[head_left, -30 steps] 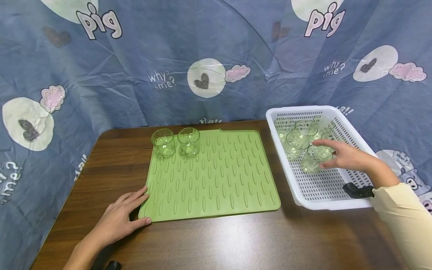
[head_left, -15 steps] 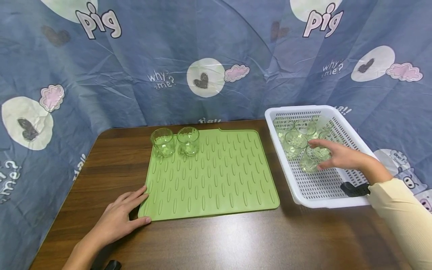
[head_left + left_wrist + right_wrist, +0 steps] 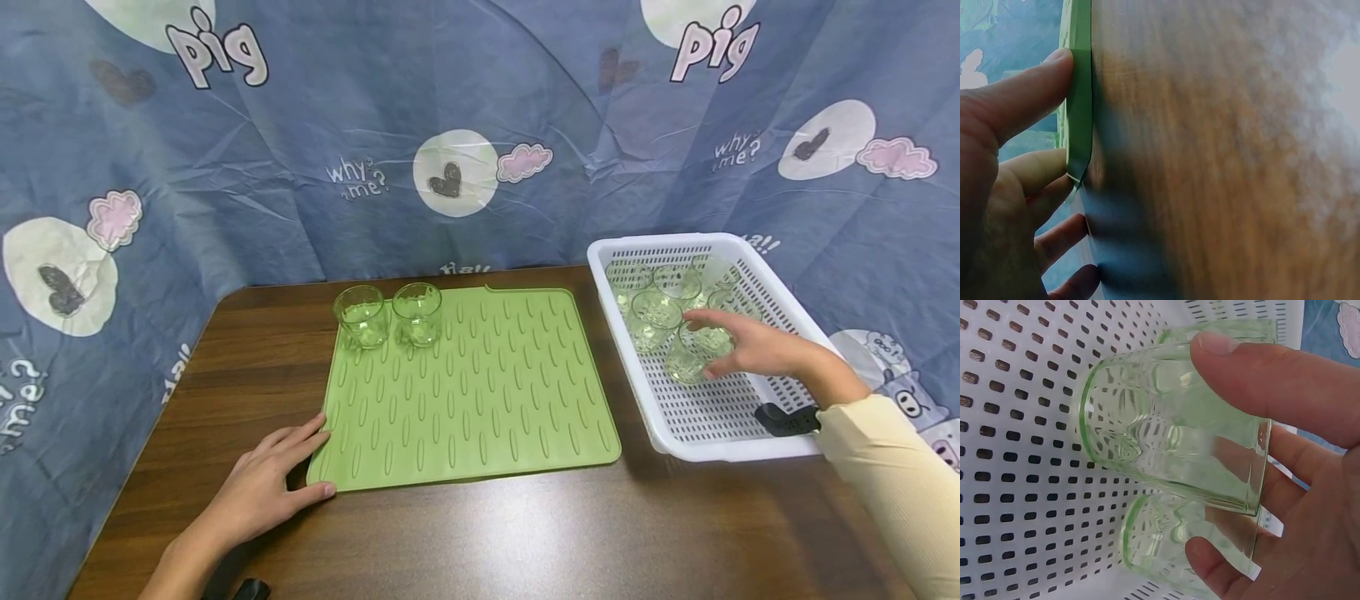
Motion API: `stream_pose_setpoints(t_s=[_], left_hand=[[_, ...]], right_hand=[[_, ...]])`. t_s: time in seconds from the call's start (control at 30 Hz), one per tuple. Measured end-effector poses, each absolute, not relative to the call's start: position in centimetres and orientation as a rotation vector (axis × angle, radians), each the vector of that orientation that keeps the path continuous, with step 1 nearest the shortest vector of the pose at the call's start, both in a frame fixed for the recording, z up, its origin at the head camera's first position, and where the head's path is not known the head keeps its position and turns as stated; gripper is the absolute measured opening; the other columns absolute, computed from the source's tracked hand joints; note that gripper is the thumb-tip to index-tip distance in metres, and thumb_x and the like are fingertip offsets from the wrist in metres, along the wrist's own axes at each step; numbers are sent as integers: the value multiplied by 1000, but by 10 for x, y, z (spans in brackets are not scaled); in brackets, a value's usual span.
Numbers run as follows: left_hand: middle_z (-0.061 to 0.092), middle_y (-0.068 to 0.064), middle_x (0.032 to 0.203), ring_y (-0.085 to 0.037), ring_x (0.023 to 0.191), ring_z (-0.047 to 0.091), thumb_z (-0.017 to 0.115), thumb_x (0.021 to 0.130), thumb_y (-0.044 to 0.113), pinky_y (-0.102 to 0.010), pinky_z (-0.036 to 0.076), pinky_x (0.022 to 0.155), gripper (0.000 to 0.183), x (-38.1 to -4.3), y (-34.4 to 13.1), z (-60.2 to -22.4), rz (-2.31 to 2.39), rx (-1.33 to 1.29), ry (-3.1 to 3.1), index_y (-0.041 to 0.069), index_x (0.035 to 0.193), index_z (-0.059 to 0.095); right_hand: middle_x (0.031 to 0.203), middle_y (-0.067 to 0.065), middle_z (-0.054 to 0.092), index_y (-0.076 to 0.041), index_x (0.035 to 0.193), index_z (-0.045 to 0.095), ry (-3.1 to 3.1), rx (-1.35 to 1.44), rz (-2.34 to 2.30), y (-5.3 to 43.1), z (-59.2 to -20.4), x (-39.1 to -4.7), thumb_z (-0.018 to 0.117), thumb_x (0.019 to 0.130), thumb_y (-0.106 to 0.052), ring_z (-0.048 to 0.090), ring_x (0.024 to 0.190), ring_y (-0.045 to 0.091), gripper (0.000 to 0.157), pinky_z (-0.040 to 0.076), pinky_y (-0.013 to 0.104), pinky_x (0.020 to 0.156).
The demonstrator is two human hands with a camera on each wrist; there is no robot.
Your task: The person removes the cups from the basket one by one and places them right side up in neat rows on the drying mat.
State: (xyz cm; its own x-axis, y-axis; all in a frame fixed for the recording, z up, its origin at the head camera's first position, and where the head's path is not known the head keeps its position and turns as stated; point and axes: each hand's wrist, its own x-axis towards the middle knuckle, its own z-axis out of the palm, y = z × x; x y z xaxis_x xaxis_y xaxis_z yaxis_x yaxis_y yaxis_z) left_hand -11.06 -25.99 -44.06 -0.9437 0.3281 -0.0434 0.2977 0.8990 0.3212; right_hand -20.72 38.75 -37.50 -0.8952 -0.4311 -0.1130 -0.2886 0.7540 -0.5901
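My right hand (image 3: 772,346) reaches into the white basket and holds a clear, green-tinted drinking glass (image 3: 684,360). In the right wrist view the thumb lies along one side of this glass (image 3: 1172,425), and fingers show on its other side. Several similar glasses (image 3: 655,312) stand behind it in the basket. On the green drying mat (image 3: 472,392), two more glasses (image 3: 363,321) are side by side at the back left corner. My left hand (image 3: 258,487) rests at the mat's front left corner; its thumb (image 3: 1035,94) and fingertips touch the edge.
The white perforated basket (image 3: 738,452) stands on the brown wooden table (image 3: 487,542), right of the mat. A patterned blue cloth (image 3: 300,167) hangs behind the table. Black wrist straps (image 3: 786,419) show at the wrists.
My right hand has shifted slightly left, onto the glass in the basket. The left hand and the two glasses on the mat have stayed in place.
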Motion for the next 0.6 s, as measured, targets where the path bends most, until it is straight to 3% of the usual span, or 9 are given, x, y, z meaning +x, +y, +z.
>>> stream_pose_setpoints(t_s=[0.23, 0.33, 0.4, 0.47, 0.6], left_hand=[[42, -7, 158, -38, 135, 42, 74, 82, 56, -68, 38, 92, 77, -110, -260, -441, 484, 491, 2966, 11, 142, 55], [41, -6, 159, -38, 136, 42, 72, 82, 57, -69, 38, 92, 78, -111, -259, -441, 491, 494, 2956, 12, 143, 55], [41, -6, 159, -39, 136, 42, 72, 83, 58, -70, 38, 92, 78, -111, -258, -441, 492, 495, 2950, 12, 143, 54], [41, -7, 159, -39, 136, 42, 72, 83, 58, -70, 38, 92, 78, -111, -258, -441, 491, 491, 2947, 12, 144, 54], [42, -7, 158, -39, 136, 42, 73, 82, 57, -69, 38, 92, 78, -110, -260, -440, 488, 486, 2957, 12, 143, 55]], right_hand=[[135, 31, 56, 4, 145, 41, 2762, -580, -830, 387, -372, -206, 85, 72, -10, 48, 127, 53, 86, 35, 69, 103], [131, 27, 60, 4, 143, 45, 2831, -583, -798, 388, -367, -205, 87, 70, -12, 53, 124, 46, 86, 42, 53, 103], [128, 25, 63, 4, 142, 47, 2891, -591, -774, 389, -363, -203, 88, 68, -13, 55, 121, 36, 86, 44, 36, 100], [126, 22, 65, 1, 142, 48, 2932, -583, -777, 389, -357, -201, 88, 69, -13, 56, 118, 17, 85, 42, 21, 92], [127, 11, 65, -5, 145, 47, 2933, -536, -888, 388, -347, -199, 87, 72, -10, 48, 112, -11, 83, 38, 9, 88]])
